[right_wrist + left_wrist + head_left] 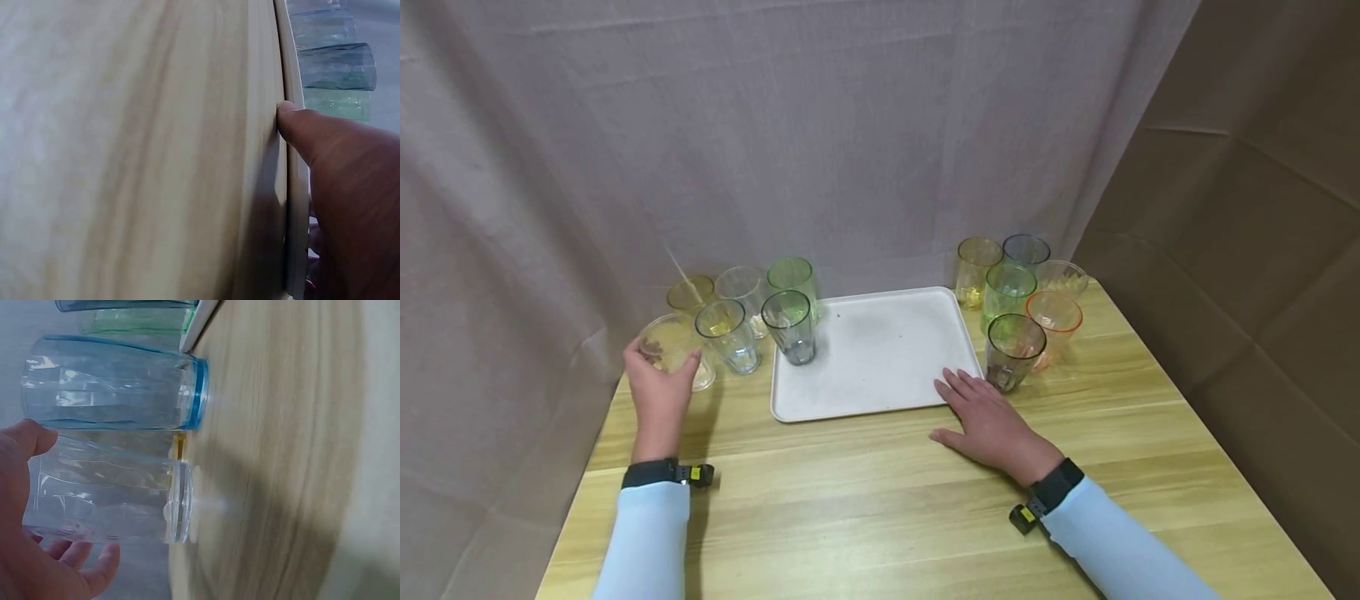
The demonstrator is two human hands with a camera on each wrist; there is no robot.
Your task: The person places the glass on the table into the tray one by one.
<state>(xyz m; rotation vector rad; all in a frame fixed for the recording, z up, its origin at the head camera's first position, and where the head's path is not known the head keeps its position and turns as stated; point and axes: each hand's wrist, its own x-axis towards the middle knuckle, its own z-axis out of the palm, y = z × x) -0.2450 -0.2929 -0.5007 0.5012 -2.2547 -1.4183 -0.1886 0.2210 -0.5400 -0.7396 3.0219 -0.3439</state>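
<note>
My left hand (661, 392) holds a clear cup (112, 494) at the table's left side, thumb on one side and fingers on the other. The cup stands upright. Close beside it are a light blue cup (730, 337) and, behind, a yellow cup (688, 293). With fingers spread, my right hand (992, 425) rests at the front right corner of a white tray (880, 358). Its thumb (297, 119) lies by the tray's outer rim. A grey cup (790, 325) stands at the tray's left edge; whether it is on the tray I cannot tell.
A green cup (792, 279) and a clear ridged cup (743, 292) stand at the back left. Right of the tray are a dark grey cup (1013, 354), an orange-rimmed cup (1054, 321), a green cup (1007, 296) and several others. Grey cloth (880, 150) hangs behind the wooden table (865, 508).
</note>
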